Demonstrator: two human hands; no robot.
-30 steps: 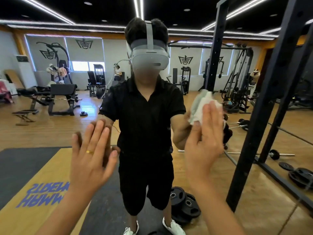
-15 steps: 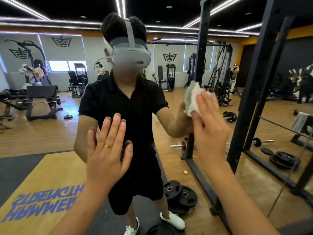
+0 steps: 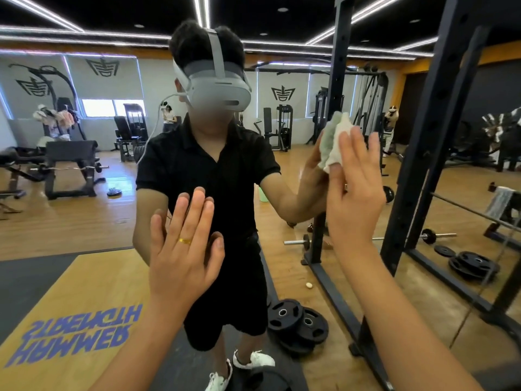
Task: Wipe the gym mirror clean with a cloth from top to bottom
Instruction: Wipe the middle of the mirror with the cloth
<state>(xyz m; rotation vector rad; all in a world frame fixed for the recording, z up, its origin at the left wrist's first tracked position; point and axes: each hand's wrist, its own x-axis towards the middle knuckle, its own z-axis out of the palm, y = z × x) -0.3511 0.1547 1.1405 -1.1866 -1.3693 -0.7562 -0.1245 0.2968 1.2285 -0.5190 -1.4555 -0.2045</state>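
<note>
Pressing with straight, spread fingers, the right hand (image 3: 352, 193) flattens a crumpled white and pale-green cloth (image 3: 335, 142) against the large glass gym mirror (image 3: 287, 198) at about head height, probably so the whole palm bears on the wipe. The left hand (image 3: 183, 249), also flat and wide, rests on the glass lower down, seemingly as a brace. Farther out, the glass reflects stacked black weight plates (image 3: 296, 323).

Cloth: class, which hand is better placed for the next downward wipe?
Right. The right hand presses the cloth flat against the gym mirror; the left hand, bare, only rests on it.
</note>
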